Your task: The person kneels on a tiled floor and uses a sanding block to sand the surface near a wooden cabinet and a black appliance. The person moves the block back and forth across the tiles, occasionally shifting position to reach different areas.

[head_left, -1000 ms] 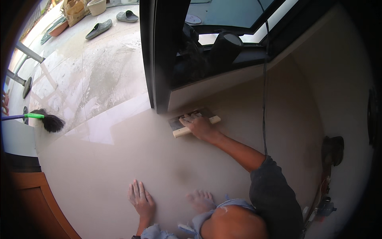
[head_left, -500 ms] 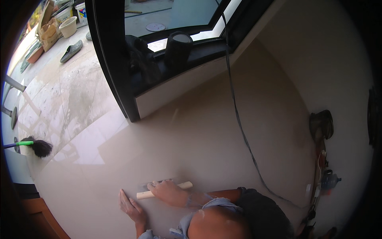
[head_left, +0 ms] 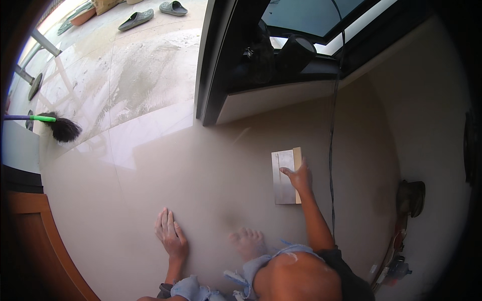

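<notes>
My left hand rests palm down on the smooth beige floor, fingers stretched out and holding nothing. Farther out to the right, my right hand grips a trowel with a flat rectangular metal blade and a pale wooden strip along its right side. The thumb lies over the blade and the other fingers wrap the wooden strip, partly hidden. The trowel stands out from my body; whether it touches the floor I cannot tell. Between my arms shows my bare foot.
A dark cable runs down just right of the trowel. Ahead stands a black door frame with a dark cylindrical object beside it. At left are a broom and a brown wooden panel; outside lie grey clogs.
My right hand has carried the trowel away from near my left hand, forward and right, turning it lengthwise. My left hand stays on the floor. The view has shifted, bringing the foot into sight.
</notes>
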### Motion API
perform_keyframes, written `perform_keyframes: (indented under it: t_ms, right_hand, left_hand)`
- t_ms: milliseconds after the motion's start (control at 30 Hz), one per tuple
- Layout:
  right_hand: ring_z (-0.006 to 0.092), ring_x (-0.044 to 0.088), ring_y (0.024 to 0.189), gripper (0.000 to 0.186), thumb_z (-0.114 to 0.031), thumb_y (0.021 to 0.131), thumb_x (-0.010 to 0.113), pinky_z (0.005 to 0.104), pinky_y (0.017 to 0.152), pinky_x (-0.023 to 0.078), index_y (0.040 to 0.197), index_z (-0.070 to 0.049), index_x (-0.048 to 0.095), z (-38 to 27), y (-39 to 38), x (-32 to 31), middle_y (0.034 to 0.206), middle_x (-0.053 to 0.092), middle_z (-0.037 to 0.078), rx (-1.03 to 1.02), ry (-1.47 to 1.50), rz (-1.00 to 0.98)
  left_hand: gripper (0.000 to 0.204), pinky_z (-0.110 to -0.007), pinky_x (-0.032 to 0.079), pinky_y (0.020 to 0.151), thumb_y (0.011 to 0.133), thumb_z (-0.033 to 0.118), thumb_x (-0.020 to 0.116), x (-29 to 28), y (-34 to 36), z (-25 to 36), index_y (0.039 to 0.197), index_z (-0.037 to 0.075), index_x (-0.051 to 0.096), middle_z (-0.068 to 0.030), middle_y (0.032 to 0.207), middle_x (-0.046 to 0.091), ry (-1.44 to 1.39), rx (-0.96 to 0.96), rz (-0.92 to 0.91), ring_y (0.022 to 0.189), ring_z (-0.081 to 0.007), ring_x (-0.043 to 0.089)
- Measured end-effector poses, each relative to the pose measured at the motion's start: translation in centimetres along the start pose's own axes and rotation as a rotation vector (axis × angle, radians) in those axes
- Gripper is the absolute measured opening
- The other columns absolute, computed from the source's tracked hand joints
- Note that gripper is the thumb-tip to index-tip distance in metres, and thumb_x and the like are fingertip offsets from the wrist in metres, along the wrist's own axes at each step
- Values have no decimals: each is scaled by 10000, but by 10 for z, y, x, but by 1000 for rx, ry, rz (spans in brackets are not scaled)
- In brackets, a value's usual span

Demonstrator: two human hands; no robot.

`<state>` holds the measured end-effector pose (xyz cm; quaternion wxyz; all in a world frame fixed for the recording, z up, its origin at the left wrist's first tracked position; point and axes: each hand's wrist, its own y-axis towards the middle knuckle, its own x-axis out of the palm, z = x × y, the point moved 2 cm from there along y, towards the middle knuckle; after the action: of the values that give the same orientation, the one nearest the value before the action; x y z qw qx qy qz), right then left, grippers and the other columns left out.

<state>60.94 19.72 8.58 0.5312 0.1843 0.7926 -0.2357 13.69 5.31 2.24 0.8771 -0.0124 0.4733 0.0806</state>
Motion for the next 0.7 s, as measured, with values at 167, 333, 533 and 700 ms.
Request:
perform_keyframes:
  t_ms: [167, 333, 533, 700]
  right_hand:
    - [530, 658, 1318, 1217, -529, 787, 980, 532, 1118, 545, 1632, 96, 367, -20, 24, 8, 1409, 656, 396, -25, 0, 14]
    - [548, 666, 1293, 1219, -552, 772, 986, 534, 1095, 559, 1601, 114, 389, 13, 38, 11, 1374, 663, 413, -76, -22, 100]
    - [542, 667, 1292, 1135, -530, 789, 983, 535, 1078, 563, 1545, 122, 443, -24, 45, 11, 1366, 664, 412, -102, -57, 52]
    - [530, 653, 1320, 1163, -527, 777, 991, 541, 1119, 533, 1546, 140, 430, -51, 60, 2, 1405, 651, 393, -76, 1, -4]
  left_hand:
    - [452, -560, 279, 1309, 1110, 114, 508, 2, -4, -5, 1531, -9, 617, -131, 1685, 536, 15, -11, -4, 1585, -358, 417]
    - [464, -562, 265, 1313, 1108, 110, 505, 8, -1, 2, 1546, -5, 606, -132, 1699, 520, 25, -24, -10, 1595, -355, 402]
    - [479, -571, 252, 1315, 1102, 108, 511, 10, 5, 2, 1563, 14, 595, -97, 1713, 507, 76, -23, -31, 1598, -339, 395]
    - [484, -562, 265, 1310, 1095, 103, 521, 8, 7, 8, 1566, 25, 596, -85, 1718, 504, 99, -46, -51, 1591, -347, 402]
